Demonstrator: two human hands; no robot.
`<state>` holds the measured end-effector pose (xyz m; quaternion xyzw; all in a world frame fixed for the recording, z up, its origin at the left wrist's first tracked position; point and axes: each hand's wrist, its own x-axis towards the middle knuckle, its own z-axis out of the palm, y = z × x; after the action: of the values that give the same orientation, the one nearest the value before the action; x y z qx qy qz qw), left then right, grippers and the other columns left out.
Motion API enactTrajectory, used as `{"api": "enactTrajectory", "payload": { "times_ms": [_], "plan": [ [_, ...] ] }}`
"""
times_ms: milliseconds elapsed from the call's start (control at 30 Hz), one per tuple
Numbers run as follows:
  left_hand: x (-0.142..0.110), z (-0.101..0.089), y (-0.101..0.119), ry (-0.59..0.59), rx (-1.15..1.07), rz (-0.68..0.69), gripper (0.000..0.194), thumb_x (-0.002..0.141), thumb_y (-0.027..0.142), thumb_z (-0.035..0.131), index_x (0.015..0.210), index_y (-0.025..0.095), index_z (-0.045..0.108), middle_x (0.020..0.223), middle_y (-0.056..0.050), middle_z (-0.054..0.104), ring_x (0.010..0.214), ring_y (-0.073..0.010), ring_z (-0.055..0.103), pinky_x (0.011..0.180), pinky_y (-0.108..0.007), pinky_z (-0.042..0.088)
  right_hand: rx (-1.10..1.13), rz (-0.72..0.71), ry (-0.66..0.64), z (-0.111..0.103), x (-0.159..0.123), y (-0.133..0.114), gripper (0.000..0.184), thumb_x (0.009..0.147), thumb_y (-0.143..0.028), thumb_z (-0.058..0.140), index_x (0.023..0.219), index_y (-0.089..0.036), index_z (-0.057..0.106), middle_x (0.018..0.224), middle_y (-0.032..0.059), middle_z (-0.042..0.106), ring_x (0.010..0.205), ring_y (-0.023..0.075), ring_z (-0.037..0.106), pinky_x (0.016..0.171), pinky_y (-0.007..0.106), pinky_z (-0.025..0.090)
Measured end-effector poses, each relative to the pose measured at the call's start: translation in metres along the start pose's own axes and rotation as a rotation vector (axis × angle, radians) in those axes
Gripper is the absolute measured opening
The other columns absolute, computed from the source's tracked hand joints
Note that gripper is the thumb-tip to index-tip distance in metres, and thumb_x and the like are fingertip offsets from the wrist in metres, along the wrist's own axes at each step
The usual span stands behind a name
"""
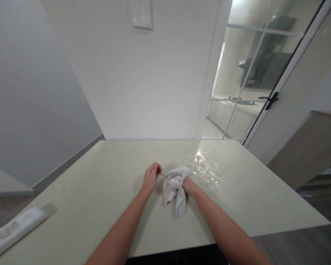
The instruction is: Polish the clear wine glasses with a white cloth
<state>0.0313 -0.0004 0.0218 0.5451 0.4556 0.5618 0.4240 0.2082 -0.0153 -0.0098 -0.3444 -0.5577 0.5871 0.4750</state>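
Observation:
Over the middle of the table, my left hand (153, 171) is closed in a pinch on the thin end of a clear stemmed glass (167, 177). The glass is tilted sideways, and its wider part points toward a pale cloth (174, 187). My right hand (189, 186) grips this cloth from the right, its fingers mostly hidden by the fabric. Loose folds of the cloth hang toward the table. Just to the right of that hand, several clear glasses (206, 165) stand close together; their outlines blur into one another.
The pale table (99, 191) reaches back to a white wall (154, 92). At its left front edge lies a long white box (16, 230). A glazed door with a black handle (272, 100) is at the back right, beside a wooden cabinet (306, 147).

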Motion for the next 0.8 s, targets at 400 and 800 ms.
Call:
{"api": "enactTrajectory", "payload": {
  "times_ms": [400,800],
  "plan": [
    [-0.009,0.002,-0.002,-0.09,0.2,0.24,0.043,0.096,0.049,0.037,0.068,0.02,0.051,0.062,0.002,0.043,0.057,-0.0139,0.038,0.054,-0.028,0.031,-0.351,-0.066,0.157,-0.016,0.002,0.013,0.039,0.068,-0.056,0.07,0.09,-0.023,0.073,0.109,0.0098,0.074,0.11,0.0307,0.064,0.108,0.05,0.041],
    [0.001,0.001,-0.006,-0.008,0.204,0.15,0.043,0.093,0.048,0.036,0.062,0.021,0.049,0.058,0.001,0.045,0.055,-0.0146,0.041,0.052,-0.028,0.033,-0.38,-0.089,-0.041,-0.008,0.0,-0.004,0.035,0.078,-0.051,0.063,0.093,-0.022,0.074,0.101,0.0058,0.075,0.1,0.0242,0.067,0.101,0.043,0.047]
  ]
}}
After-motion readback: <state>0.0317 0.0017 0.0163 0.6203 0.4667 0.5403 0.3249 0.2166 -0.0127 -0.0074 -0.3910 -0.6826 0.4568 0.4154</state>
